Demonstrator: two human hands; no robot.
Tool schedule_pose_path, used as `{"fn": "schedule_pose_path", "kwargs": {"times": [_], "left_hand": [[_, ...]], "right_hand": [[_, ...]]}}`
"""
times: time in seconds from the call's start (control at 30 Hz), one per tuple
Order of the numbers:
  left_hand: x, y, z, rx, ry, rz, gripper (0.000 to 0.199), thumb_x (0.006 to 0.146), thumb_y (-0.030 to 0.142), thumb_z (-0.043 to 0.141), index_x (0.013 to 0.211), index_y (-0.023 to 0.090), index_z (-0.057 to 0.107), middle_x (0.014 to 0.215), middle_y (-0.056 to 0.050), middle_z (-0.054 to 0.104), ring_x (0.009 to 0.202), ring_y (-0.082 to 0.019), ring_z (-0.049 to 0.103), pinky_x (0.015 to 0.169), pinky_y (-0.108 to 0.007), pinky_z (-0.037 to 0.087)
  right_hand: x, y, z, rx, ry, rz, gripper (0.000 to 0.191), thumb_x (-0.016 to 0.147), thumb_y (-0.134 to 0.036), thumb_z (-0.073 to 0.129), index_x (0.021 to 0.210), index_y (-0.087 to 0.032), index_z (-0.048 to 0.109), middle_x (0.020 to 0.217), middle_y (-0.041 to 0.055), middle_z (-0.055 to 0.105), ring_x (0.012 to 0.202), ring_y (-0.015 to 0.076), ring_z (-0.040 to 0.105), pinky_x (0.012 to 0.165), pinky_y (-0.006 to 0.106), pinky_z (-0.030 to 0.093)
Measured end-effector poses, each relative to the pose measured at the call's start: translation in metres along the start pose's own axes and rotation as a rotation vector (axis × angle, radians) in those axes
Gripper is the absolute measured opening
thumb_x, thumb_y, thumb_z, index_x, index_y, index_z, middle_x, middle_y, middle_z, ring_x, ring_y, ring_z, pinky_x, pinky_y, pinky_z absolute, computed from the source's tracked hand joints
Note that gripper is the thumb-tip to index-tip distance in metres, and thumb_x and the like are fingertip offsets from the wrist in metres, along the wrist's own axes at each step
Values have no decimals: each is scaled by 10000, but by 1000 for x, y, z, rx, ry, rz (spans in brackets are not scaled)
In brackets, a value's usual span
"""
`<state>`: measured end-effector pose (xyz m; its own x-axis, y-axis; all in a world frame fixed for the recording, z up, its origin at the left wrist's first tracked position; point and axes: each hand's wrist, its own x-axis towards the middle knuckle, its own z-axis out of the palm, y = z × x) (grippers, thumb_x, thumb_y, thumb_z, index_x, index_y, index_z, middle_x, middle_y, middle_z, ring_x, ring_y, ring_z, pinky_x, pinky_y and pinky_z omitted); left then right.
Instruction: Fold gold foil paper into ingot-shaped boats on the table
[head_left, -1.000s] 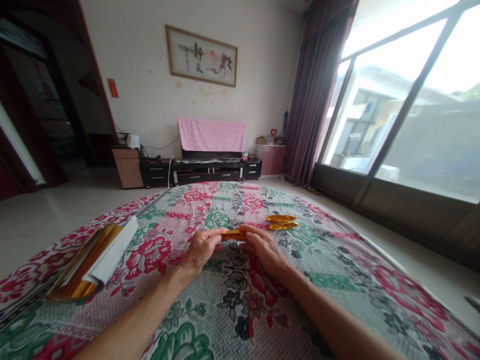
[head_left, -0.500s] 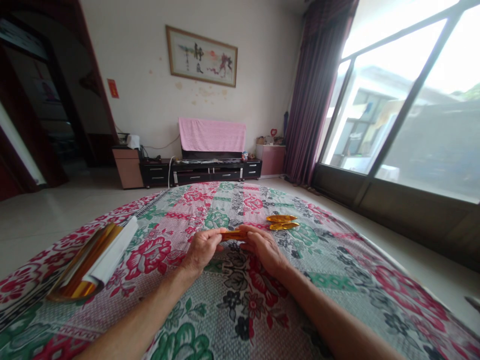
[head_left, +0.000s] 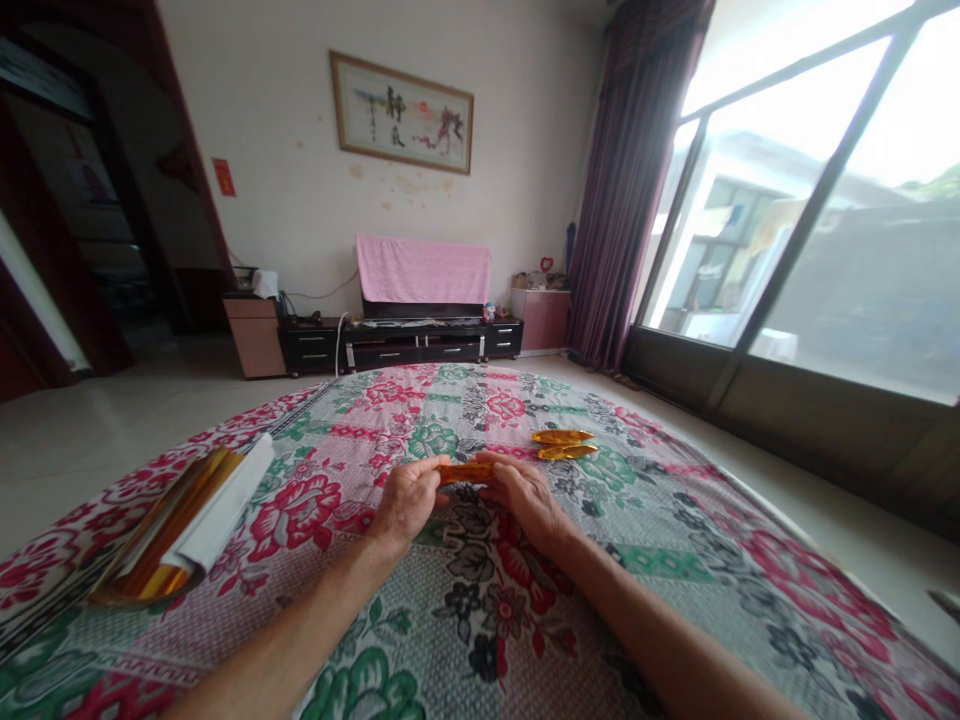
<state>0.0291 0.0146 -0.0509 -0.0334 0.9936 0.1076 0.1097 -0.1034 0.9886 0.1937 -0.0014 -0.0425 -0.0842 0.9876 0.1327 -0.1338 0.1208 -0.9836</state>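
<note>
Between my two hands, low over the flowered cloth, is a narrow strip of folded gold foil paper (head_left: 466, 472). My left hand (head_left: 409, 498) pinches its left end between thumb and fingers. Its right end sits in the closed fingers of my right hand (head_left: 525, 497), which hide part of it. Just beyond my right hand lie two folded gold paper pieces with pointed ends, a far one (head_left: 562, 437) and a near one (head_left: 568, 452). A loosely curled stack of gold foil sheets (head_left: 176, 520), with white sheets showing on its right side, rests to my left.
A patterned cloth in red, green and grey (head_left: 360, 620) covers the round table. Past its far edge stand a low black cabinet (head_left: 420, 345) and a screen draped with a pink cloth (head_left: 424, 268). Large windows (head_left: 810, 230) are on the right.
The gold strip shows a broader, more crumpled face between my fingers than before. Both hands keep nearly the same place, and the other gold pieces have not moved.
</note>
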Motion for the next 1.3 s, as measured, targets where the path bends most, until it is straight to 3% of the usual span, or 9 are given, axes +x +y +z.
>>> {"fn": "schedule_pose_path", "kwargs": {"times": [0.37,0.53,0.77,1.3], "left_hand": [[-1,4,3,-6,47,-2,333,715,118,484,983,137,680,984,-60,690,774,-158,648,542,-199,534],[-3,7,2,-5,39,0,372,692,89,503,1025,132,662,1058,-72,667,840,-165,645,540,-183,528],[-2,5,1,141,35,-5,322,720,120,501,979,162,687,890,-47,713,520,-97,618,479,-177,485],[-1,3,5,205,87,-7,338,725,179,500,1010,149,679,795,-52,721,545,-115,636,457,-156,457]], "right_hand": [[-3,-9,4,-72,-8,4,307,714,-257,478,943,-177,666,992,51,668,968,221,602,799,334,511],[-4,-11,5,-78,-17,7,291,701,-258,502,926,-189,673,964,39,678,951,217,610,810,333,502],[-2,-7,4,-51,-6,13,303,715,-316,517,932,-182,681,954,53,677,894,213,626,794,349,509],[0,-2,4,-141,-8,-29,302,750,-319,477,959,-232,677,953,11,671,856,190,624,756,319,525]]}}
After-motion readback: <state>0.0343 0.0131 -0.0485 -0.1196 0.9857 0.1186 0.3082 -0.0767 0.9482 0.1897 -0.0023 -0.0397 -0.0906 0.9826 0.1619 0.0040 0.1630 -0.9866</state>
